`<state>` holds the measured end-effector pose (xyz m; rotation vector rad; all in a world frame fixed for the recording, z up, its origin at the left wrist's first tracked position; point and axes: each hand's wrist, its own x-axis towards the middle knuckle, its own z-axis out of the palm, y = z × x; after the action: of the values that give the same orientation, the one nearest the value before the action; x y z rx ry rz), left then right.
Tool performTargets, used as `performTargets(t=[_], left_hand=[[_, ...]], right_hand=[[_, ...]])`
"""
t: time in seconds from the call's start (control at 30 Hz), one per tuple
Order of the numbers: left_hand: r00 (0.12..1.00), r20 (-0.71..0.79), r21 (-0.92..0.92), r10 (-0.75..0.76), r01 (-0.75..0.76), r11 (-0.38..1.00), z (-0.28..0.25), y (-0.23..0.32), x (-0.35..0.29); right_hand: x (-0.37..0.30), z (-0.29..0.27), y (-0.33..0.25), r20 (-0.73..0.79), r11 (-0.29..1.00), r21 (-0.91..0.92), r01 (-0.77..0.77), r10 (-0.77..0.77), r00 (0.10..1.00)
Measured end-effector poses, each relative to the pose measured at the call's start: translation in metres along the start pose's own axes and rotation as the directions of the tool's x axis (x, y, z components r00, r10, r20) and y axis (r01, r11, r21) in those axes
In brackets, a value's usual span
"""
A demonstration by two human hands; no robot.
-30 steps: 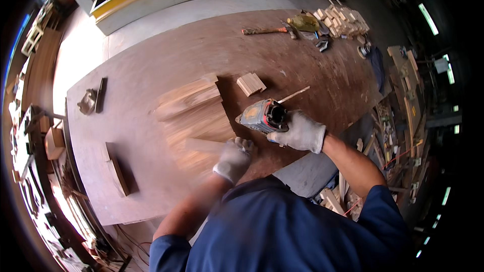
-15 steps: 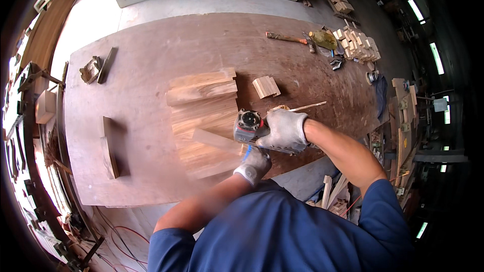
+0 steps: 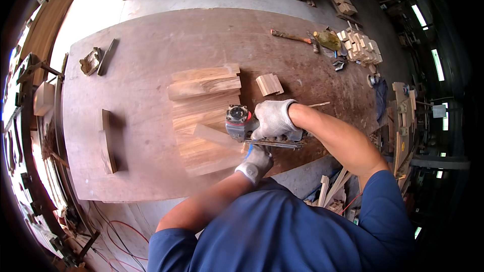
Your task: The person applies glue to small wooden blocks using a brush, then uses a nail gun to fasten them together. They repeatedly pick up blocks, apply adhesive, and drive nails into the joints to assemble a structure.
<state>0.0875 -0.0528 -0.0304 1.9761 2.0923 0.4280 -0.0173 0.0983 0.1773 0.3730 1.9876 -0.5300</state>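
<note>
Right hand point(image 3: 274, 119) grips the nailer point(image 3: 238, 127) at frame centre; just below, left hand point(image 3: 256, 162) sits by the strip point(image 3: 216, 136), whether gripping I cannot tell; strip lies over the boards point(image 3: 205, 108), left of centre

boards point(image 3: 201, 110) on table point(image 3: 141, 35) | block point(image 3: 269, 84) right of boards | hammer point(image 3: 291, 36) behind block
</note>
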Motion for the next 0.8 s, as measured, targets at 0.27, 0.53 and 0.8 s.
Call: performTargets(t=[0.27,0.53,0.8], left_hand=[[0.998,0.057,0.033,0.013,-0.015,0.999,-0.013,-0.002,0.003],[0.99,0.135,0.17,0.04,-0.063,0.983,-0.032,-0.001,0.005],[0.99,0.14,0.125,-0.005,-0.013,0.992,-0.026,-0.002,0.007]], right_hand=[[0.008,-0.011,-0.015,0.118,0.998,-0.06,-0.01,0.017,0.993],[0.009,-0.019,-0.019,0.159,0.999,-0.036,-0.024,0.03,0.987],[0.013,-0.017,-0.016,0.153,0.999,-0.049,-0.008,0.016,0.988]])
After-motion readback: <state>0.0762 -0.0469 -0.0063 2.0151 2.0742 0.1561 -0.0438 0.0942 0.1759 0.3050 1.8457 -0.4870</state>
